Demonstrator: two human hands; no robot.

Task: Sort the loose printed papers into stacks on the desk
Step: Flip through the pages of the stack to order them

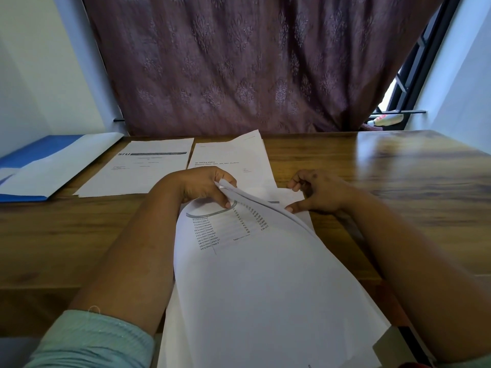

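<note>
head view: papers (265, 274) in left grip (204, 188)

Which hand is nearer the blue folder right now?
Left. The left hand grips the lifted sheets mid-desk, right of the blue folder; the right hand is farther right, beyond those sheets.

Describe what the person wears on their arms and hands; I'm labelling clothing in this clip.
Both hands, the left hand and the right hand, are bare: no gloves, rings or watch show. The forearms are uncovered too. A light teal sleeve covers the left upper arm, pushed up near the elbow. A sliver of similar fabric shows at the lower right corner.
</note>
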